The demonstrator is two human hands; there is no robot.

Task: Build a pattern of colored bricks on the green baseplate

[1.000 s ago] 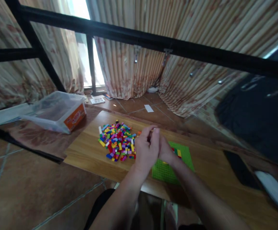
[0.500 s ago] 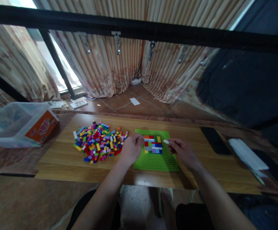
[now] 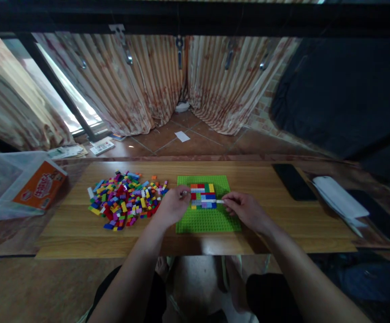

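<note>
A block of multicoloured toy bricks [image 3: 203,196] stands on a green baseplate [image 3: 208,223] in front of me. My right hand [image 3: 246,211] pinches a small white brick [image 3: 220,201] at the block's right side; whether the two touch, I cannot tell. On the left side, my left hand [image 3: 173,207] has its fingers curled together beside the block, over the baseplate's left edge. What those fingers hold, if anything, is too small to make out. A pile of loose bricks [image 3: 124,204] lies to the left of that hand.
The wooden table [image 3: 114,242] carries a black phone [image 3: 294,181] on the right, near a white flat object [image 3: 338,199]. A clear plastic bin [image 3: 2,179] with an orange label stands off the left end. Curtains hang behind.
My right hand has brought the white brick lower, close against the block's right side. My left hand stays beside the block, fingers curled. The whole view has shifted with my head.
</note>
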